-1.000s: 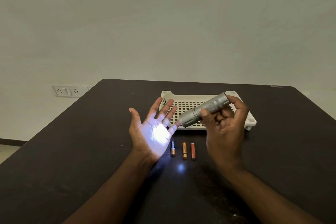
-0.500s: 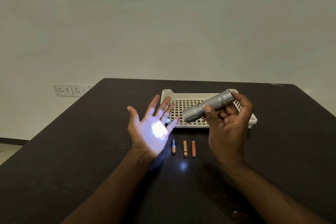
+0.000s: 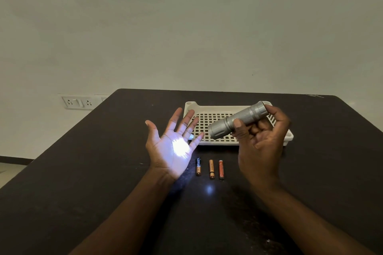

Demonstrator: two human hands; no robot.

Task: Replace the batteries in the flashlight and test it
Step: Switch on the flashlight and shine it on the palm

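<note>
Three small cylindrical batteries (image 3: 209,168) lie on the dark counter (image 3: 83,172) while the right hand (image 3: 261,141), its grip closed around the grey knurled metal flashlight (image 3: 238,119), should keep the beam steady on the open, empty left hand (image 3: 174,143).

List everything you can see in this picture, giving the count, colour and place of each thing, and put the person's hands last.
Table: one, dark brown, fills the lower view.
Tray: one, cream, slotted, far middle of the table.
Flashlight: one, silver, lit, held above the tray, aimed at the left palm.
Batteries: three, one black and copper, two orange, in a row in front of the tray.
Wall sockets: one white strip, on the wall at left.
Left hand: open, palm lit.
Right hand: grips the flashlight.
</note>
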